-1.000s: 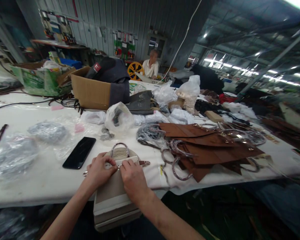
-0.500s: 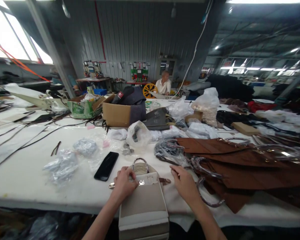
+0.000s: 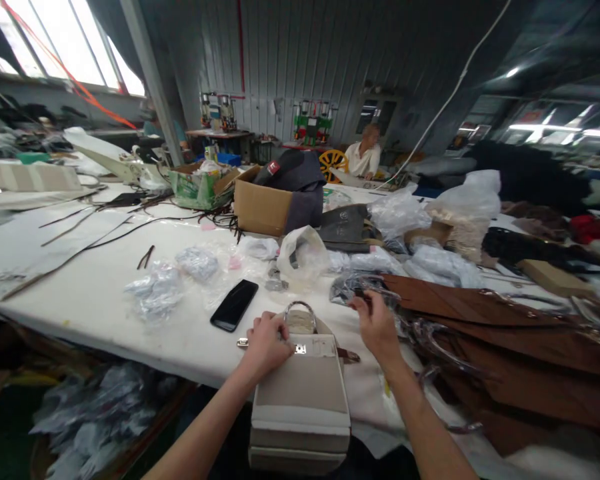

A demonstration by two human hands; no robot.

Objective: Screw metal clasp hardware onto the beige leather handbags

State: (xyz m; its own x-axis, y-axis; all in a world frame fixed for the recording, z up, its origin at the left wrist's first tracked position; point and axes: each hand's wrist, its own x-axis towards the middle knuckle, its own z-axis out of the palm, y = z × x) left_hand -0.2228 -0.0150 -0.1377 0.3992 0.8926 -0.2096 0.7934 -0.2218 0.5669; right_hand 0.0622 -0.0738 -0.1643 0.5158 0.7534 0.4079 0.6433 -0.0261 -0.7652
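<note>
A beige, boxy handbag [image 3: 303, 393] with a ring-shaped handle [image 3: 301, 308] lies at the table's front edge. My left hand [image 3: 269, 339] rests on its upper left part, fingers curled beside a metal lock plate [image 3: 300, 349]; what they pinch is hidden. A brown strap [image 3: 349, 356] sticks out on the bag's right side. My right hand [image 3: 377, 320] is up and right of the bag, thumb and fingertips pinched on a small dark piece, in front of a clear plastic bag of dark items [image 3: 345, 288].
A black phone [image 3: 235, 305] and crumpled plastic [image 3: 155, 293] lie to the left. Brown leather pieces [image 3: 455, 320] with handles cover the right side. Behind are a cardboard box [image 3: 263, 208] and plastic bags. A person [image 3: 364, 157] sits farther back.
The view has swung left. My right hand has moved up toward the plastic bag of dark items, and a small dark piece now shows at its fingertips. My left hand remains on the handbag.
</note>
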